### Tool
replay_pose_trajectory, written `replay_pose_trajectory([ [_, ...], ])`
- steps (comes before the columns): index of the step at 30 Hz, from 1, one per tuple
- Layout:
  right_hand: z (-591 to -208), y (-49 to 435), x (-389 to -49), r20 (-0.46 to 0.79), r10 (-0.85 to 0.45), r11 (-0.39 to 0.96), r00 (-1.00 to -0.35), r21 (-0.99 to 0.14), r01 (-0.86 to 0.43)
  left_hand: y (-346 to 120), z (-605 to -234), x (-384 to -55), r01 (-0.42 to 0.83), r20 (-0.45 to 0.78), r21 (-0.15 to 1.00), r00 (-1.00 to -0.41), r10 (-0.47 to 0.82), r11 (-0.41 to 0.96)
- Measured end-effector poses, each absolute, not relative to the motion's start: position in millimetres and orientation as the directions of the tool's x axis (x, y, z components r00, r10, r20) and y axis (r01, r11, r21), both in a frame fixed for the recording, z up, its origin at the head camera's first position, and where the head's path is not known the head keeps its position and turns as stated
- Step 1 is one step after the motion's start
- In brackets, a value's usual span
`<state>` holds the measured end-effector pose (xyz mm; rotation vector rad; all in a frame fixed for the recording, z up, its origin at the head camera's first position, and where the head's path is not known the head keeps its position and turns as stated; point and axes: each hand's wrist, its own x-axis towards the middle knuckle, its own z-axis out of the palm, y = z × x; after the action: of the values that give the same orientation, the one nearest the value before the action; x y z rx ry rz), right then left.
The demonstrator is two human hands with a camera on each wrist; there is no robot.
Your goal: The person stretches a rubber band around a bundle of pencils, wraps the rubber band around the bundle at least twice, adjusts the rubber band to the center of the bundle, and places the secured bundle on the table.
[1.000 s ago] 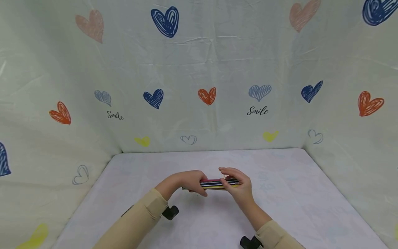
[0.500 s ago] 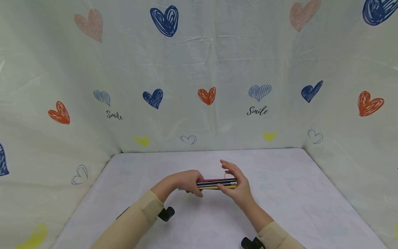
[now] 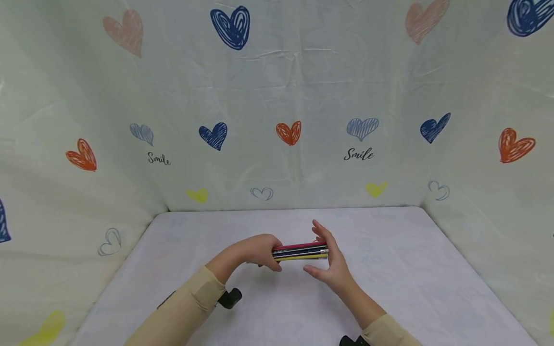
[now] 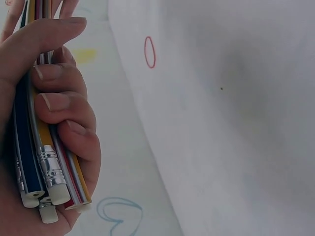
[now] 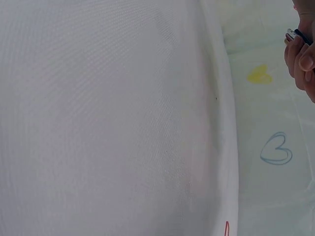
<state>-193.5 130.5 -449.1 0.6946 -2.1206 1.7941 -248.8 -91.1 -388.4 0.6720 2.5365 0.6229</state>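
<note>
My left hand (image 3: 259, 251) grips a bundle of pencils (image 3: 299, 251), held roughly level above the table's middle. Red, dark blue, black and yellow barrels show side by side. In the left wrist view the thumb and curled fingers wrap the pencils (image 4: 28, 132), and several white erasers, some in silver ferrules, stick out below the palm. At the bundle's right end is my right hand (image 3: 335, 269), its fingers raised behind the pencil ends and its thumb spread away below them. At the right wrist view's upper right edge, the left hand (image 5: 301, 61) shows with pencil ends poking out.
A white-covered table (image 3: 277, 312) lies under both hands. Behind it and at the sides hangs a pale curtain (image 3: 320, 96) printed with hearts and "Smile". Each sleeve carries a small black wrist camera (image 3: 230, 298).
The right thumb has come off the pencils and dropped below them, while the right fingers have spread upward. My left hand has shifted slightly left with the bundle, whose right end has risen a little.
</note>
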Motion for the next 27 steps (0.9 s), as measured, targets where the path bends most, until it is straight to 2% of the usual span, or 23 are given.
replay_pose_trajectory([
  [13, -452, 125, -193, 0.520, -0.199, 0.132, -0.831, -0.826, -0.548, -88, -385, -246, 0.327, -0.317, 0.504, -0.791, 0.523, 0.799],
  [19, -452, 130, -194, 0.549, -0.246, 0.175, -0.799, -0.785, -0.594, -89, -387, -247, 0.335, -0.315, 0.502, -0.788, 0.529, 0.797],
  [27, -426, 130, -189, 0.559, -0.239, 0.206, -0.794, -0.770, -0.604, -88, -387, -243, 0.333, -0.323, 0.523, -0.774, 0.544, 0.784],
])
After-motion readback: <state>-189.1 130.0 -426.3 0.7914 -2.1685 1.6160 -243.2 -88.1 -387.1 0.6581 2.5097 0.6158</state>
